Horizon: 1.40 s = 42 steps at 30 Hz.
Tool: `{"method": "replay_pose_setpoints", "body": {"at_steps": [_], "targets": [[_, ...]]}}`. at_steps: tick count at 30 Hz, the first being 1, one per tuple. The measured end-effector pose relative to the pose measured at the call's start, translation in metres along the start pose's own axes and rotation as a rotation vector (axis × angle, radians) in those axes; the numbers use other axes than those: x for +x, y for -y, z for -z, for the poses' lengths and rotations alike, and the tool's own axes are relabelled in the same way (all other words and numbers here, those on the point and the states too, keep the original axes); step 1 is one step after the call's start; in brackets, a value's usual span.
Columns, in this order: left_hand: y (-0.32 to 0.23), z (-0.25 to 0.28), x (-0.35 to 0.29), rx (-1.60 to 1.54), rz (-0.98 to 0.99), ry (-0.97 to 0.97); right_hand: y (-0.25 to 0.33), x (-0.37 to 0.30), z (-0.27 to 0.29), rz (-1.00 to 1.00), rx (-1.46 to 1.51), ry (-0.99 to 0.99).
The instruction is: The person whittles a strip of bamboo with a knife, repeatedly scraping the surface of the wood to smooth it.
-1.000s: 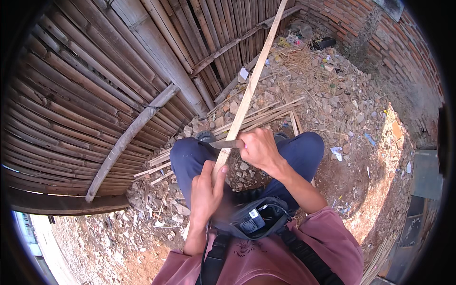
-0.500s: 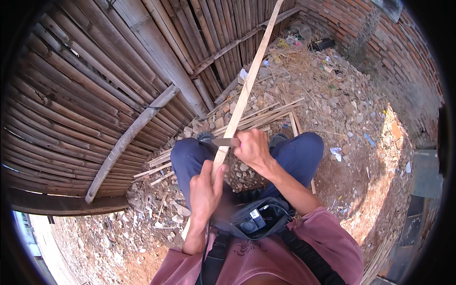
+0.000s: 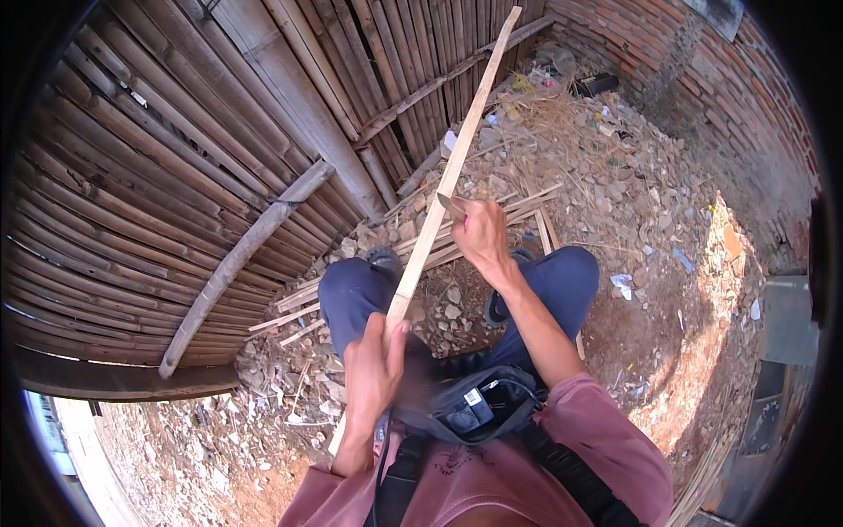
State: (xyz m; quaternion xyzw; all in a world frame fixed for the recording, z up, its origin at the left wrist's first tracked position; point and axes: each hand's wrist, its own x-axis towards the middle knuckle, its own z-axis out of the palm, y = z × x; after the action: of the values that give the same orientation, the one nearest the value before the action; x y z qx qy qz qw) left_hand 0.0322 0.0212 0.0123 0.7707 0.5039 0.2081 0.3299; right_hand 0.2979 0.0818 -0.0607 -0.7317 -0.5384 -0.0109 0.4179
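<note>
Left hand [image 3: 373, 378] grip wrapped tight on lower end of long pale bamboo strip [image 3: 448, 180], running lower centre to upper centre. Right hand [image 3: 481, 233] clenched on small knife blade [image 3: 450, 205] against strip edge. Judgement: shallow angle, stroke away from knees, strip steady.

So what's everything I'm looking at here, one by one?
bamboo strip: one, pale tan, long, slanting from the lap up toward the fence
knife: one, grey blade, against the strip
bamboo fence: one, brown, left and top
loose bamboo strips: several, pale, on the ground ahead
rubble ground: grey stones and reddish dirt, with litter
brick wall: one, red, upper right
pouch: one, dark, at the chest
shoes: two, dark, by the knees
left hand: grips the strip's lower part
right hand: holds the knife
</note>
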Motion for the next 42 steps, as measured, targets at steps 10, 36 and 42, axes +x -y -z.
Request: {"method": "replay_pose_setpoints", "body": {"at_steps": [10, 36, 42], "targets": [[-0.005, 0.012, -0.030, -0.156, -0.055, 0.220, -0.084, 0.025, 0.005, -0.289, 0.082, 0.160], [0.026, -0.003, 0.013, -0.539, 0.136, 0.255, 0.047, -0.062, 0.083, 0.043, 0.552, 0.357], [0.027, -0.001, 0.012, -0.829, 0.200, 0.476, 0.060, -0.067, 0.079, 0.171, 0.521, 0.274]]}}
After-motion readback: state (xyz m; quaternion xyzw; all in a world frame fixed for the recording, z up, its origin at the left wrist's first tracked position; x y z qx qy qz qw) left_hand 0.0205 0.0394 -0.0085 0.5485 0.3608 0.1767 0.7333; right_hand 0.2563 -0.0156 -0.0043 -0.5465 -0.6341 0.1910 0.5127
